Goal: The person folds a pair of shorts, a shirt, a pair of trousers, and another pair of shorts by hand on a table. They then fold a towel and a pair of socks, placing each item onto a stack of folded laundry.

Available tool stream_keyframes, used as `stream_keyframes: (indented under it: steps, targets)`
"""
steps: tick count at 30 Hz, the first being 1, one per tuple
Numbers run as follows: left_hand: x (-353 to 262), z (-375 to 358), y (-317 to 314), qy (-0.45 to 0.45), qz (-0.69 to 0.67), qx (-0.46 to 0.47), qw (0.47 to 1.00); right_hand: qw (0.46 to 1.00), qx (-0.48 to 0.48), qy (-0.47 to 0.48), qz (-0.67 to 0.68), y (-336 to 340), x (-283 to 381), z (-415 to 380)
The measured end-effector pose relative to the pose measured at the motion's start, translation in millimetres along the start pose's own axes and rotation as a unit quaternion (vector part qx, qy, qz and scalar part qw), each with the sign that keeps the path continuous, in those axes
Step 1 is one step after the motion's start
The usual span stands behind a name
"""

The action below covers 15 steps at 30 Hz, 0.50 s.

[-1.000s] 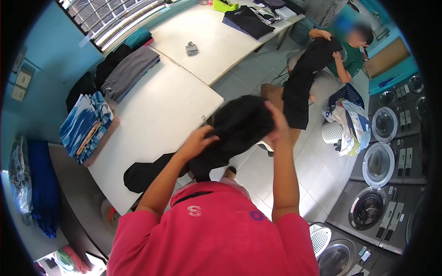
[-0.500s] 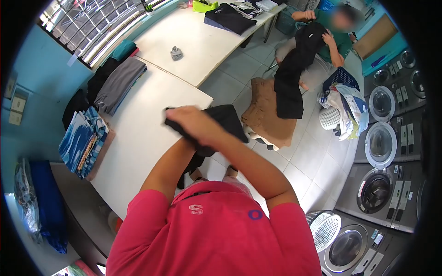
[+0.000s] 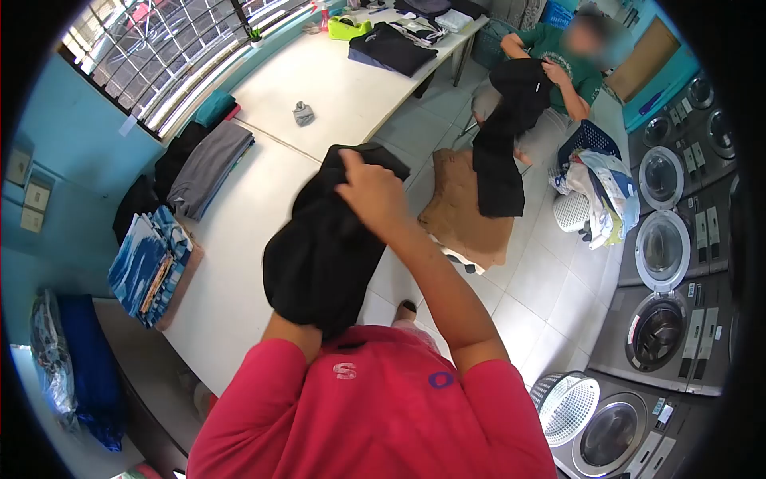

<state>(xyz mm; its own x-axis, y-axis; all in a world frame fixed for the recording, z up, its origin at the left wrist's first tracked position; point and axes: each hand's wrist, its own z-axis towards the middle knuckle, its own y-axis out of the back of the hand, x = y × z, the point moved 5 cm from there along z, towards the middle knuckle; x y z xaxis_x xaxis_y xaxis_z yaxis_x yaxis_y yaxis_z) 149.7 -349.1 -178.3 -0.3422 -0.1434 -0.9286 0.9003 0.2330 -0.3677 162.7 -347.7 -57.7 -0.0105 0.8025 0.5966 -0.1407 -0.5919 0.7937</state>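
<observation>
A black cloth garment (image 3: 323, 239) hangs bunched in front of me, partly over the white table's edge. My left forearm goes into the cloth from below, and the left hand is hidden inside it. My right hand (image 3: 373, 195) lies against the upper part of the garment, with index finger and thumb apart; its other fingers are hard to make out. A small grey bundle of cloth (image 3: 303, 114) lies on the table beyond.
The white table (image 3: 231, 263) carries folded grey clothes (image 3: 211, 164) and a blue patterned stack (image 3: 148, 259). A seated person (image 3: 558, 72) holds black trousers (image 3: 499, 164) beside brown clothing (image 3: 467, 211). Full laundry baskets (image 3: 590, 144) and front-loading machines (image 3: 658, 331) line the right.
The black garment has risen and spread over my left forearm, covering the left hand. My right hand has moved slightly up and right. The other person's hands and black trousers have come down a little.
</observation>
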Motion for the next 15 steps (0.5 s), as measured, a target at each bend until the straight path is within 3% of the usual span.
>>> stream_keyframes:
  steps: [1,2,7,8,10,12,15]
  targets:
    - [-3.7,3.2,2.7,-0.004,-0.015,0.017,1.0,0.998,0.01,-0.051,-0.017,-11.2,-26.2,7.9]
    - [-7.3,6.0,5.7,-0.009,-0.031,0.033,0.999,0.999,-0.041,-0.03,0.01,-19.5,-42.5,10.9]
    - [-21.0,10.6,26.2,-0.027,-0.108,0.105,0.988,0.999,0.006,-0.034,-0.017,-36.4,-50.5,5.5]
    - [-18.9,11.7,28.9,-0.027,-0.128,0.122,0.984,0.992,0.041,0.013,0.115,-46.3,-51.8,2.6]
    - [-11.9,13.9,33.6,-0.03,-0.171,0.153,0.973,0.939,0.111,0.075,0.318,-41.4,-23.4,-16.4]
    - [-13.2,18.3,38.5,-0.031,-0.207,0.186,0.96,0.916,0.223,0.149,0.298,-47.0,7.2,-42.8]
    - [-17.0,27.4,46.1,-0.033,-0.261,0.236,0.936,0.801,0.362,0.227,0.42,-45.2,64.4,-99.4]
